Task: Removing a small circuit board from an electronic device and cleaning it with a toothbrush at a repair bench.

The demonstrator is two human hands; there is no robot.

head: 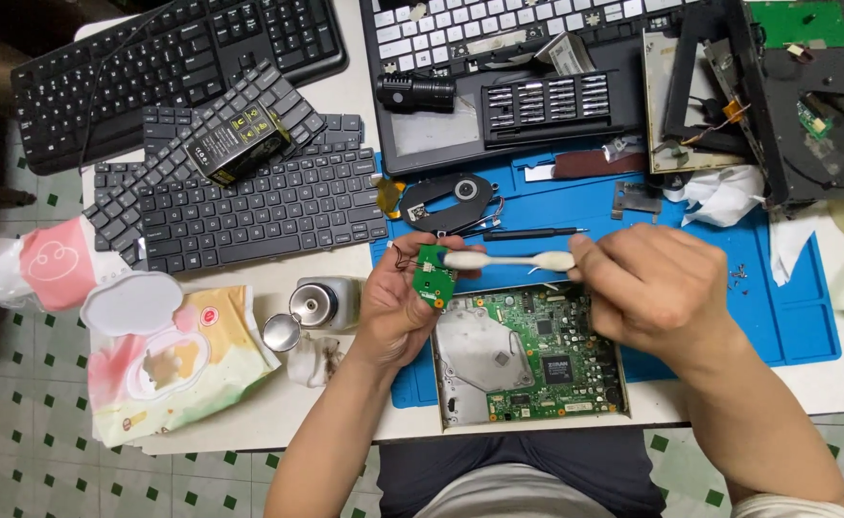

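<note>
**A:** What is held by each hand?

**B:** A small green circuit board (434,271) is pinched upright between the thumb and fingers of the left hand (395,307). A white cotton swab (508,260) is gripped at one end by the closed fingers of the right hand (644,288); it is held level, and its far tip is laid against the top of the small board.

**A:** Where are these located?

**B:** Both are held above the near edge of a blue work mat (786,317), just over an opened drive chassis (527,357) in which a larger green board is seated.

**A:** What is shown nearby?

**B:** A small metal dispenser bottle (324,303) and a wet-wipe pack (177,360) are seen to the left of the left hand. Black keyboards (249,201) lie beyond them, and a black stylus tool (527,233) rests on the mat behind the swab.
</note>
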